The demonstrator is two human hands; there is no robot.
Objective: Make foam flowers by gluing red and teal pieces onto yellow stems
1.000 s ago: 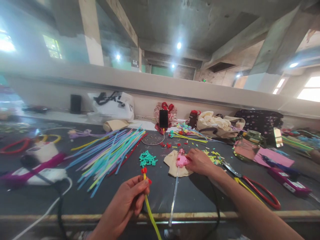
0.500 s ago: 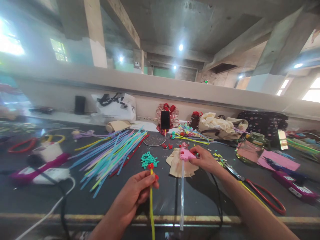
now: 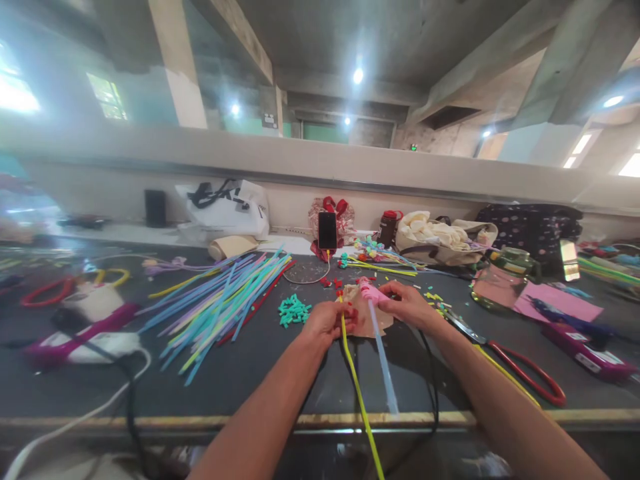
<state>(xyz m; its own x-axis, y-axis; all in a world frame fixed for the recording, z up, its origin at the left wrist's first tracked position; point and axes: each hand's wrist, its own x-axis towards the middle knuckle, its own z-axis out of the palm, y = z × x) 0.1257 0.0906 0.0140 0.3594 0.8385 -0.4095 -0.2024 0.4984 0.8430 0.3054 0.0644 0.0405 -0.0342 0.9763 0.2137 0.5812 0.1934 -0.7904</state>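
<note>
Just below the centre of the frame, the left hand (image 3: 326,321) pinches a long, thin, fuzzy yellow stem (image 3: 355,380) between thumb and fingers; small bright red pieces (image 3: 340,294) show at the stem's upper tip, and its lower end runs down past the bottom edge of the frame. To its right, the right hand (image 3: 407,303) is closed around the right end of a small pink plastic glue gun (image 3: 371,292), from which a long translucent glue stick (image 3: 384,360) slants down toward the lower centre. The gun is over an irregular flat beige piece (image 3: 381,325) on the dark grey table (image 3: 240,367), and the left hand's fingers are near that piece's left edge. Left of the left hand is a heap of short teal fuzzy pieces (image 3: 294,311); farther left, a loose bundle of long pastel fuzzy stems (image 3: 233,300) fans across the table. At the lower right lie metal scissors with red handles (image 3: 537,373), near the right forearm. At the middle of the frame, a black upright phone (image 3: 327,231) has a white cable (image 3: 320,280) plugged into its lower end.
</note>
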